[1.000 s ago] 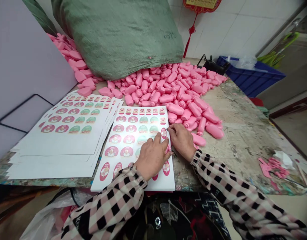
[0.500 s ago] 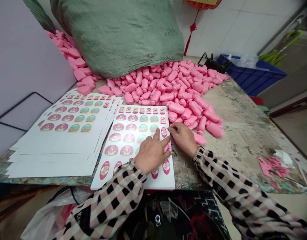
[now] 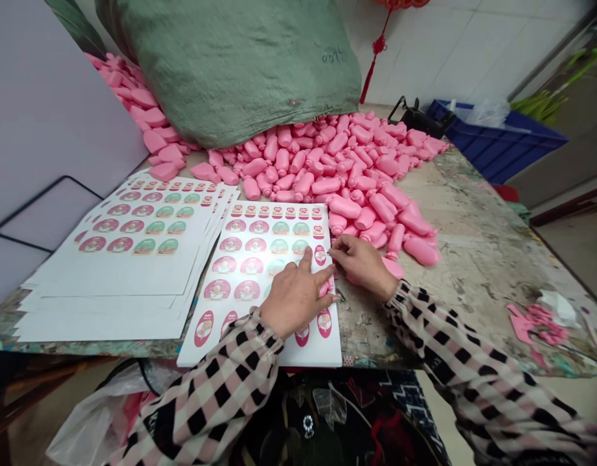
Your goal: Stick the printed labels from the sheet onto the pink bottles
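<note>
A white sticker sheet (image 3: 252, 272) with pink and green oval labels lies at the table's front edge. My left hand (image 3: 292, 296) rests on its right part, fingers curled around a pink bottle (image 3: 326, 285), index finger stretched out beside an oval label (image 3: 320, 254). My right hand (image 3: 364, 262) sits at the sheet's right edge, its fingertips pinched at that same label. A large heap of pink plastic bottles (image 3: 337, 171) lies just beyond both hands.
A stack of more sticker sheets (image 3: 128, 259) lies to the left. A big green woven sack (image 3: 235, 65) lies on the bottles at the back. A blue crate (image 3: 502, 139) stands at the far right, pink scraps (image 3: 539, 323) at the table's right edge.
My left index finger has stretched out toward the label. My right hand stays pinched at the sheet's edge. The view has shifted slightly.
</note>
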